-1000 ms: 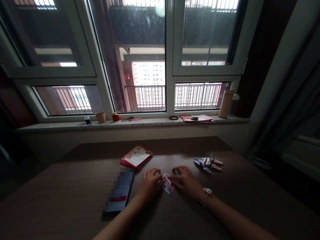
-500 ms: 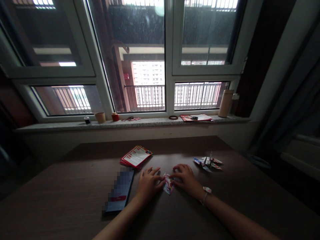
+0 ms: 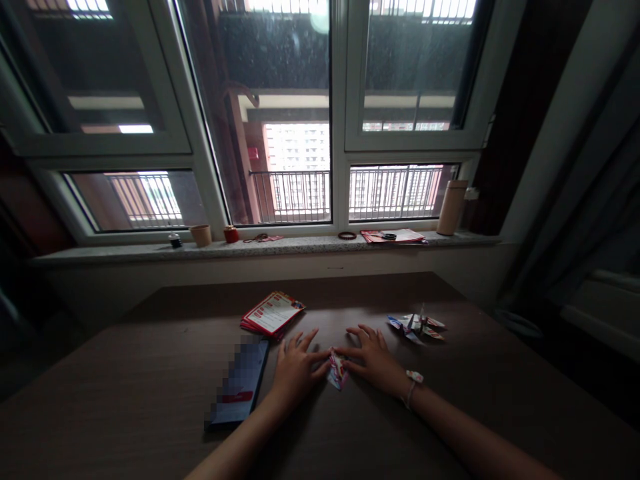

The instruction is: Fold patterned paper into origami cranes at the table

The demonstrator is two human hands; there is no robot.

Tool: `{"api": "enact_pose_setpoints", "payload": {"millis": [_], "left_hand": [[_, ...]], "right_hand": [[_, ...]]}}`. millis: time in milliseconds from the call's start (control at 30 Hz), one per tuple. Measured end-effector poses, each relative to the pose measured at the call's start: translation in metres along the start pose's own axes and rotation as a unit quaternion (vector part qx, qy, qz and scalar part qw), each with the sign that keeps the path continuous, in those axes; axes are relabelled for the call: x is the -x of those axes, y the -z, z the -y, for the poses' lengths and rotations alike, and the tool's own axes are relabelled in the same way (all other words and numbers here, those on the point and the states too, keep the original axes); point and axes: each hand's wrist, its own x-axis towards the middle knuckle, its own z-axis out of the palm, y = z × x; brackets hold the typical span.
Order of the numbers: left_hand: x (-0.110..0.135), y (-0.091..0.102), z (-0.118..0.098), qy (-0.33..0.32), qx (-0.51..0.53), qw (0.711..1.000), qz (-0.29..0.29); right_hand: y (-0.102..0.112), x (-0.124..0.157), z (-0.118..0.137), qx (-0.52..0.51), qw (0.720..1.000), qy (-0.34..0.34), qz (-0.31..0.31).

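Note:
A small piece of folded paper, patterned in pink, white and purple, lies on the table between my two hands. My left hand rests at its left side, fingers spread, with the index finger and thumb touching the paper's upper left edge. From the other side, my right hand reaches in with its fingers also stretched apart. Its index fingertip is at the paper's top point and its thumb lies on the right edge. Fingertips partly cover the upper part of the paper. A bracelet circles the right wrist.
Several folded paper cranes stand to the right. Left of my hands lie a stack of red-edged printed cards and a tablet-like device, partly blurred. The windowsill holds a cup, papers with scissors and a bottle.
The fingers of both hands have straightened and spread wider. My right index finger has reached to the paper's top point. The paper stays in nearly the same place.

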Motion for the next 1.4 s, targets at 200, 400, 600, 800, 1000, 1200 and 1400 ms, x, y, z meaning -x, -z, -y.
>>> {"api": "enact_pose_setpoints", "payload": {"millis": [200, 400, 600, 800, 1000, 1200, 1400], "left_hand": [[-0.001, -0.003, 0.002, -0.001, -0.020, 1.000, 0.016], [-0.001, -0.012, 0.007, -0.006, -0.039, 0.999, 0.008], [-0.001, -0.007, 0.004, 0.013, -0.052, 0.998, 0.036], [-0.001, -0.006, 0.002, 0.028, -0.042, 0.997, 0.052], [0.002, -0.011, 0.003, 0.028, -0.039, 0.999, 0.012], [0.001, -0.014, 0.005, 0.028, -0.035, 0.999, 0.007], [0.001, -0.011, 0.004, 0.017, -0.028, 0.999, -0.009]], "right_hand": [[-0.002, 0.000, -0.001, 0.037, 0.999, 0.017, 0.007], [-0.005, -0.001, -0.003, 0.046, 0.999, 0.019, 0.003], [-0.007, 0.000, -0.002, 0.028, 0.999, 0.007, -0.015], [-0.002, 0.002, 0.003, 0.002, 1.000, 0.011, -0.026], [0.000, -0.001, 0.006, 0.009, 1.000, -0.010, 0.004], [-0.005, -0.008, 0.009, 0.027, 0.999, -0.025, 0.022], [-0.008, -0.008, 0.009, 0.011, 1.000, -0.027, 0.003]]}}
